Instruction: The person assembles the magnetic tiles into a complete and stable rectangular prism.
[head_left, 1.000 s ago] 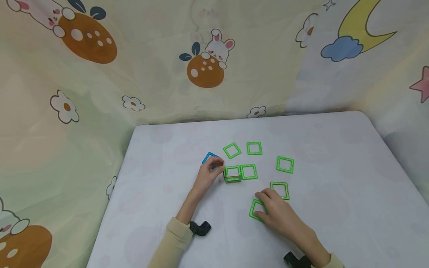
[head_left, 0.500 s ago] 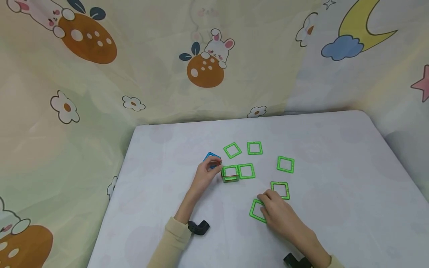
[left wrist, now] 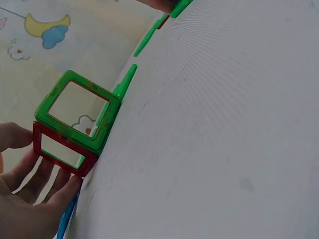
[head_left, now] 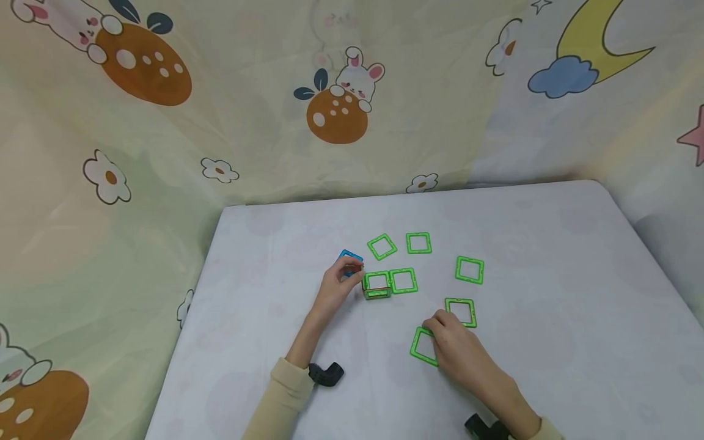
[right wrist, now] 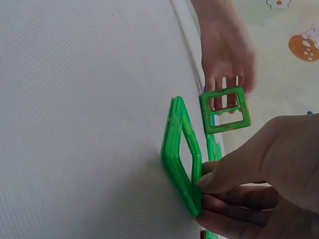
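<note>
My left hand [head_left: 334, 286] holds the left side of a small box of magnetic tiles. In the left wrist view, thumb and fingers grip opposite edges of its red tile [left wrist: 88, 164], joined to an upright green tile [left wrist: 94, 87]. Partly under that hand lies a blue tile [head_left: 350, 253]. A flat green tile [head_left: 415, 281] touches the box's right side. Nearer the front, my right hand [head_left: 464, 349] pinches the right edge of a green square tile [head_left: 415, 341]. The right wrist view shows this green tile [right wrist: 172, 144] tilted, thumb on its edge; the fingertips are partly hidden.
Loose green tiles lie behind the box [head_left: 373, 252], at back centre [head_left: 420, 252], on the right [head_left: 482, 272] and beside my right hand [head_left: 473, 313]. Black wrist mounts [head_left: 326, 374] are on the forearms. A printed cloth wall [head_left: 264, 122] stands behind the white table [head_left: 550, 256].
The box and its attached tile have shifted slightly left with my left hand. My right thumb has moved from inside the tile's opening to its right edge.
</note>
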`<act>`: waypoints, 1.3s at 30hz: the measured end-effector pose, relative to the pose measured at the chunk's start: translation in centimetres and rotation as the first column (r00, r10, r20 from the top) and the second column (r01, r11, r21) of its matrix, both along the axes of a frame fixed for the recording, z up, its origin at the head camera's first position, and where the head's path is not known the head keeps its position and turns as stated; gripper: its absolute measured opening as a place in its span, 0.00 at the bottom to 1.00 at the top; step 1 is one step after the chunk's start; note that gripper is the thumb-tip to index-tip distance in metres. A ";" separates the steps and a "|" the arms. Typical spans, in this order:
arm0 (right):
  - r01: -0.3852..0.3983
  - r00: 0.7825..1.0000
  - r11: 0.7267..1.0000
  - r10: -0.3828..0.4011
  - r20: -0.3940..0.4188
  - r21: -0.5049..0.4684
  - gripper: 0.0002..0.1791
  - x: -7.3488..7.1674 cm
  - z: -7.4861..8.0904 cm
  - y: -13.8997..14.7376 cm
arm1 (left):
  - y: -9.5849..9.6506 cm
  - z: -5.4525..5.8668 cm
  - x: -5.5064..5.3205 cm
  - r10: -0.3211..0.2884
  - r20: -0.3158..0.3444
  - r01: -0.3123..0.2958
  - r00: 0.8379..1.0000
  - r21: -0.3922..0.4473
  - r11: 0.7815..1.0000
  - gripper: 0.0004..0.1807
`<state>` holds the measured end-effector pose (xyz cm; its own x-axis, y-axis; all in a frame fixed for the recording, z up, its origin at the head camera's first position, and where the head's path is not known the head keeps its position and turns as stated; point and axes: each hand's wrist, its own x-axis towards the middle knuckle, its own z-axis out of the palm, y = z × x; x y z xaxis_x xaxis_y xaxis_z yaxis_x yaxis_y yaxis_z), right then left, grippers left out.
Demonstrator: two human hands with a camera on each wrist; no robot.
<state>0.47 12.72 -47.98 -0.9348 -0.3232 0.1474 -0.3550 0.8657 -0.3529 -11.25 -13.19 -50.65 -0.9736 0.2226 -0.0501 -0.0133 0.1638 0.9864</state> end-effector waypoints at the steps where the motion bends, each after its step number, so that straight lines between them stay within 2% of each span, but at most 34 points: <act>1: -0.001 1.000 1.000 0.001 -0.003 -0.002 0.12 0.0 0.0 0.0 | 0.0 0.0 0.0 0.001 -0.003 -0.001 1.000 0.000 1.000 0.19; 7: -0.005 1.000 1.000 0.005 0.000 -0.002 0.13 -0.2 -0.1 -0.1 | 0.2 -0.2 -0.1 0.013 -0.001 -0.013 1.000 0.019 1.000 0.18; 15: 0.013 1.000 1.000 -0.013 0.005 -0.006 0.16 -0.2 -0.4 -0.2 | 0.4 -0.3 -0.1 0.017 0.035 -0.018 0.999 0.009 1.000 0.18; 18: 0.019 1.000 1.000 -0.019 0.001 -0.012 0.15 -0.3 -0.5 -0.2 | 0.5 0.4 0.1 0.013 0.046 -0.014 0.999 0.006 1.000 0.18; 23: 0.029 1.000 0.999 -0.029 -0.004 -0.025 0.14 -0.3 -0.3 -0.2 | 0.6 2.2 0.9 0.007 0.040 -0.007 0.999 0.012 1.000 0.18; 24: 0.031 1.000 0.999 -0.031 -0.003 -0.029 0.14 -0.4 -0.3 -0.2 | 0.6 2.2 0.9 0.007 0.038 -0.007 0.999 0.010 1.000 0.18; 27: 0.036 0.999 0.999 -0.035 0.001 -0.030 0.14 -0.4 0.0 -0.2 | 0.5 1.5 0.7 0.015 0.034 -0.015 0.999 0.004 1.000 0.18; 31: 0.043 0.999 0.998 -0.043 0.007 -0.035 0.14 -0.6 0.6 -0.2 | 0.2 -0.1 0.2 0.015 0.024 -0.015 1.000 0.000 1.000 0.18; 39: 0.009 0.999 0.997 -0.012 -0.042 -0.072 0.14 -1.1 1.5 0.1 | 0.0 -0.7 -0.1 -0.002 -0.010 0.002 1.000 -0.009 1.000 0.17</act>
<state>-0.63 12.82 -46.51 -0.9303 -0.3009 0.2099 -0.3625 0.8421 -0.3993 -11.39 -13.18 -51.30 -0.9737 0.2237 -0.0424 -0.0032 0.1729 0.9849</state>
